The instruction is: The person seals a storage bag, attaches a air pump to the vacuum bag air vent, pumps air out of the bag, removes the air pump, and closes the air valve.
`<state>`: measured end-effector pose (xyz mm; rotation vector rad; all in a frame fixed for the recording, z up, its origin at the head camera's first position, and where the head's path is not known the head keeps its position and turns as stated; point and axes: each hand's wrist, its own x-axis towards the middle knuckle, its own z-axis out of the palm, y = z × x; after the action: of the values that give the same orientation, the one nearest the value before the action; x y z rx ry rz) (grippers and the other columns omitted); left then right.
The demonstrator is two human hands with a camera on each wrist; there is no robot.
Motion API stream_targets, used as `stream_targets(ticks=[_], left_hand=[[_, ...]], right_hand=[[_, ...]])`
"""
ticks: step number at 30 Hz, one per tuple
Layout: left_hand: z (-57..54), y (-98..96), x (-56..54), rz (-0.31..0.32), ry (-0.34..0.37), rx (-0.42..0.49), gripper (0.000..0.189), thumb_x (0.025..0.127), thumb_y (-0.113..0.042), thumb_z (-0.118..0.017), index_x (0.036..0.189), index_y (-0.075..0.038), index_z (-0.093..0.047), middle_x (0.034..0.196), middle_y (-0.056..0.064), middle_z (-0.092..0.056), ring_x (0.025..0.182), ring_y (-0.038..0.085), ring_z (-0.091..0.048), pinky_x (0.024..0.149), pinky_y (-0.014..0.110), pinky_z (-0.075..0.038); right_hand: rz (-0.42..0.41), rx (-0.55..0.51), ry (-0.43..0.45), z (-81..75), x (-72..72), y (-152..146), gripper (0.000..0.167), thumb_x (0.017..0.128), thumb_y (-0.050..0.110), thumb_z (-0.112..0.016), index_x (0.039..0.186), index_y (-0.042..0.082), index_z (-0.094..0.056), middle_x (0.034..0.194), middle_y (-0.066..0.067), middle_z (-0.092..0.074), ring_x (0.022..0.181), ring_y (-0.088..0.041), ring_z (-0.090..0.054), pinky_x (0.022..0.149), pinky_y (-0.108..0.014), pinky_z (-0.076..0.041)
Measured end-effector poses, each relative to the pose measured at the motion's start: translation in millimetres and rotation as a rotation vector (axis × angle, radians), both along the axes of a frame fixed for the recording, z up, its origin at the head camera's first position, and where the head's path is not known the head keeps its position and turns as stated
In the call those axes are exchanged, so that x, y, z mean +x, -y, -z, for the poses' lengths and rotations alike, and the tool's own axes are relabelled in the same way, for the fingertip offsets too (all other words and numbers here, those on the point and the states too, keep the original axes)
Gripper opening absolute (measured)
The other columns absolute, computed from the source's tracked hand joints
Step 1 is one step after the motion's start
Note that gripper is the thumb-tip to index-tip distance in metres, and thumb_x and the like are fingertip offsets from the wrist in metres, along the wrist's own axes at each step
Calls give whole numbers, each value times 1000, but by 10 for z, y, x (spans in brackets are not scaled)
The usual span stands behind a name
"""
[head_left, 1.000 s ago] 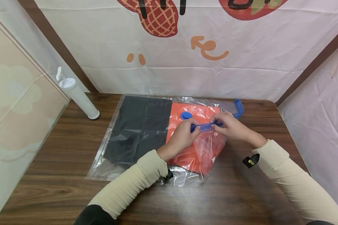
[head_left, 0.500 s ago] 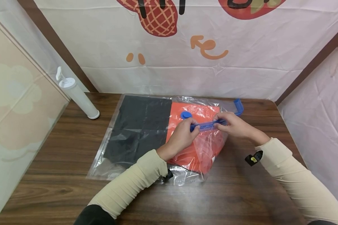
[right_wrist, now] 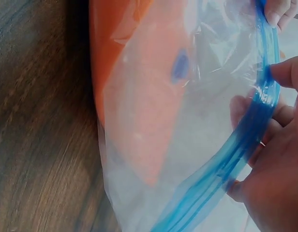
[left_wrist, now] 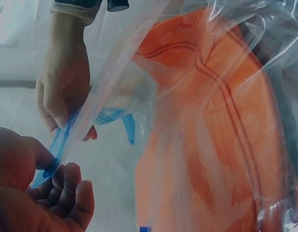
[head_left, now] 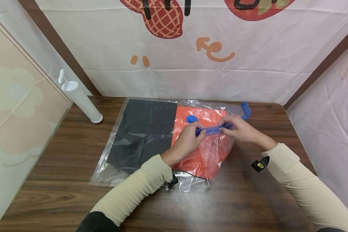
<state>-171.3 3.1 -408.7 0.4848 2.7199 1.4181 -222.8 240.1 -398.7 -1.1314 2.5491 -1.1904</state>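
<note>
A clear vacuum storage bag (head_left: 104,178) lies on the table around dark grey cloth (head_left: 145,129) and orange cloth (head_left: 188,162). A round blue valve (head_left: 192,119) shows above the orange part. The bag's blue zip seal (head_left: 211,130) is raised over the orange cloth. My left hand (head_left: 188,139) pinches this seal between thumb and fingers. A short way to the right, my right hand (head_left: 240,130) pinches the same strip. In the right wrist view, the blue strip (right_wrist: 212,181) runs past my right thumb and fingers. Beyond that hand, its far end bends upward.
At the table's back left stands a white hand pump (head_left: 84,101) with a handle on top. The brown wooden table (head_left: 220,209) meets a printed cloth wall (head_left: 177,80) behind, with more cloth on both sides.
My right hand has shifted slightly to the right along the blue zip seal, lengthening the stretch between the hands. The left hand and the bag's body stay about where they were.
</note>
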Motion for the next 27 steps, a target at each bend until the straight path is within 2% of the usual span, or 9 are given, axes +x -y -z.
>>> stream_targets(ticks=[7,14,17,20,24,27], left_hand=[[5,6,-10,9,-3,-5,7,101,-11,-60,101,-4,-61,82,4,-57,63,13,-50,55,22,-40],[-108,-75,-117,69,26,-89,8,101,-15,-63,99,-7,-64,88,2,-63,67,12,-55,57,22,-44],[-143,-113,-155,79,45,-129,9,101,-14,-61,99,-7,-65,87,2,-63,65,12,-55,56,21,-44],[-160,-135,-173,84,55,-178,9,101,-14,-61,97,-8,-66,83,0,-61,62,11,-53,54,21,-42],[-162,-160,-182,90,59,-221,14,102,-13,-60,88,-10,-63,75,1,-57,59,11,-51,53,22,-39],[-157,-171,-178,84,51,-232,16,102,-13,-59,88,-10,-62,76,1,-57,60,11,-52,53,23,-40]], right_hand=[[5,40,-116,24,7,21,16,90,-6,-66,87,10,-65,77,10,-60,73,-12,-49,72,-34,-39],[-31,-19,-146,60,1,52,16,89,-8,-68,87,8,-66,80,9,-64,73,-8,-54,68,-29,-44],[-25,-14,-159,60,8,65,16,89,-7,-68,86,8,-66,78,9,-63,73,-8,-52,70,-29,-43],[-2,18,-172,57,16,70,15,89,-5,-68,85,10,-65,77,10,-61,74,-11,-51,80,-37,-38],[21,47,-166,62,27,77,14,89,-4,-66,85,9,-63,78,8,-60,77,-15,-53,99,-57,-31],[33,53,-162,76,20,81,13,88,-4,-66,86,9,-63,79,6,-61,79,-17,-54,104,-63,-27]])
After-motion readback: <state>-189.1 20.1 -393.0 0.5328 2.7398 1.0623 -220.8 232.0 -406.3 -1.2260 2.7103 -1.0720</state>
